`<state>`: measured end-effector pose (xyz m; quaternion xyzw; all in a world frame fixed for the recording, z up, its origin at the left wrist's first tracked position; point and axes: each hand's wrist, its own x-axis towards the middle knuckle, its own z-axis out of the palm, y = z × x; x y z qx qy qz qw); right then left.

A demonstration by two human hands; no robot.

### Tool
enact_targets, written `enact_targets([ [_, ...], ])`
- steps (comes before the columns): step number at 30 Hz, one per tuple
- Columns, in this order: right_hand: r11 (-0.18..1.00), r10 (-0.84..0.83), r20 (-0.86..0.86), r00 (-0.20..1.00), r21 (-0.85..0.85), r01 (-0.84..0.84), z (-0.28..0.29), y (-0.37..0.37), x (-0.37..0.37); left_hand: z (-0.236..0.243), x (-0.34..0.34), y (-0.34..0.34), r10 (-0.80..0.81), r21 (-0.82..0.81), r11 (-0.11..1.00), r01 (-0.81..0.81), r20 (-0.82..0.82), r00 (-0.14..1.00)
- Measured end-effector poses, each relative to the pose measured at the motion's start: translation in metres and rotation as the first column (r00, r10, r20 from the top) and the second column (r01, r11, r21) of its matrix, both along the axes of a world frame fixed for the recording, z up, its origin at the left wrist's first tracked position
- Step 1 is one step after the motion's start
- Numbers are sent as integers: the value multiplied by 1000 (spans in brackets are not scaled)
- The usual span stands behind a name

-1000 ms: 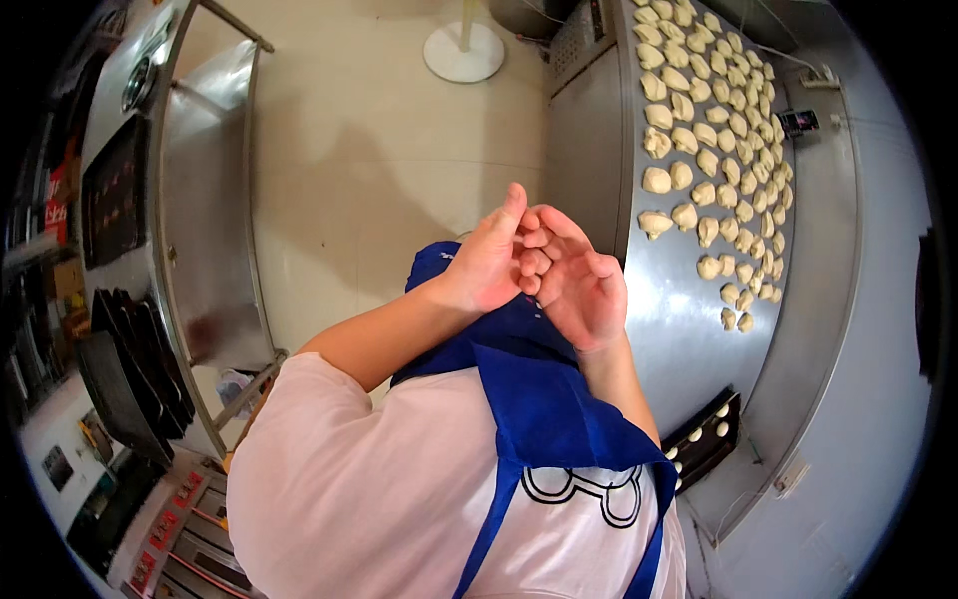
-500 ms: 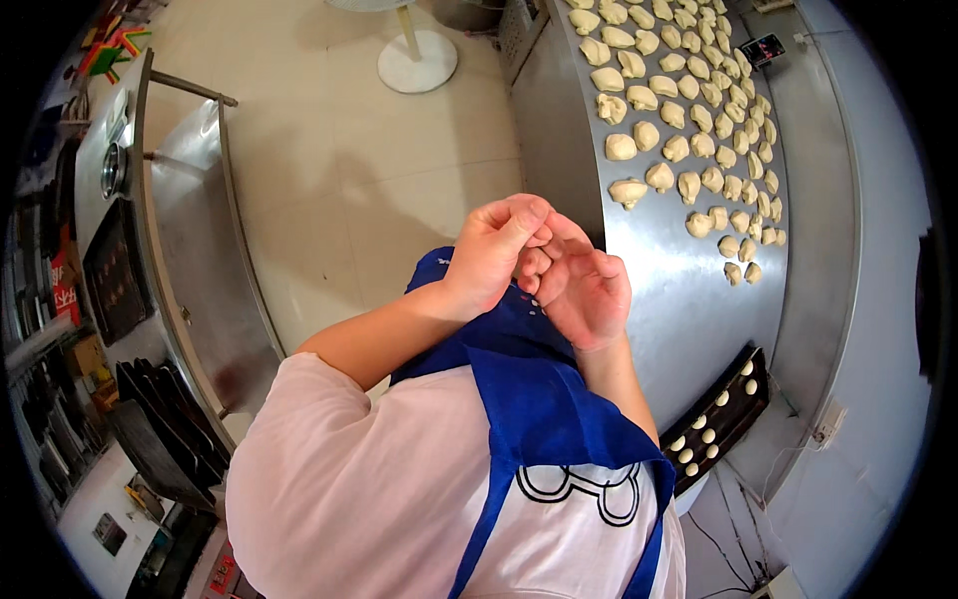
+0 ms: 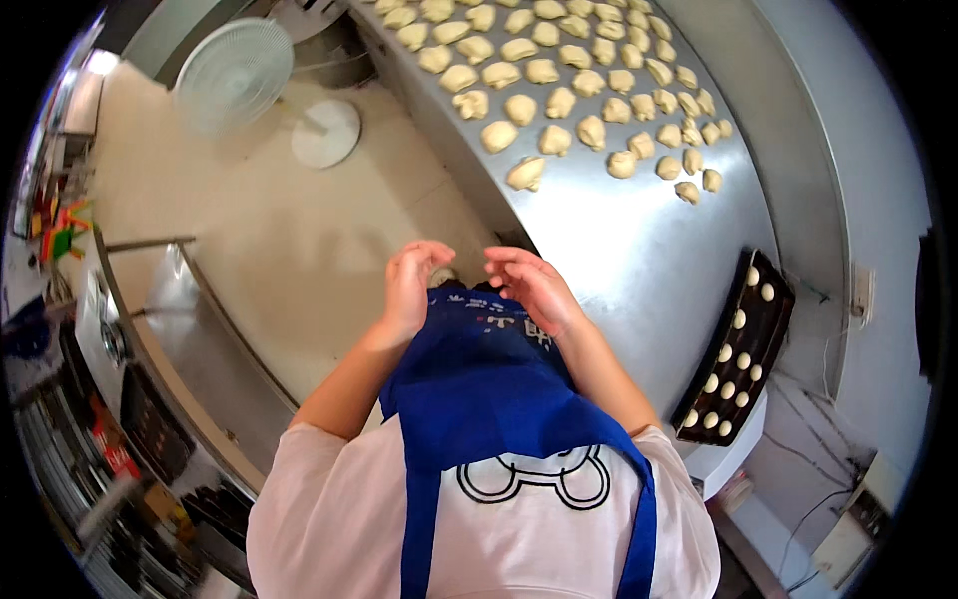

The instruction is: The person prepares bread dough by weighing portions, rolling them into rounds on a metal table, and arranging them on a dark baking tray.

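Note:
My left hand [image 3: 411, 288] and my right hand [image 3: 534, 288] are raised in front of my blue apron [image 3: 489, 399], a short gap between them. Both have loosely curved fingers and hold nothing that I can see. Rows of pale dough pieces [image 3: 559, 102] lie across the steel table [image 3: 599, 240] ahead and to the right. The nearest dough piece [image 3: 525, 174] sits by the table's left edge, beyond my right hand. To the right, a dark baking tray [image 3: 760, 324] carries several small round white dough balls [image 3: 728, 388].
A fan [image 3: 235, 75] with a round white base [image 3: 326, 134] stands on the tiled floor at the far left. Along the left is a metal-framed table [image 3: 215, 344] with a dark tray [image 3: 158, 419]. A wall with a socket [image 3: 862, 296] borders the steel table on the right.
My hands were touching, fingers together; now they are apart with the fingers loosened. The view has turned, so the table and dough appear farther left and the baking tray shows more fully.

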<state>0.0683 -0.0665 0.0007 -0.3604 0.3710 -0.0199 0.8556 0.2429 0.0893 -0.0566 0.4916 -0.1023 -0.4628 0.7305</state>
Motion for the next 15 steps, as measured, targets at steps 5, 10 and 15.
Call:
enact_targets([
  [5, 961, -164, -257, 952, -259, 96, -56, -59, -73, -10, -25, -80, -391, 334, 899, 283, 319, 863],
  [10, 365, -305, -204, 930, -927, -83, -101, -161, -85, -26, -17, -181, -581, 575, 813, 90, 807, 106],
  [15, -25, -322, -285, 903, -951, -309, -153, -268, -60, -45, -14, -243, -793, 798, 600, 58, 603, -88],
])
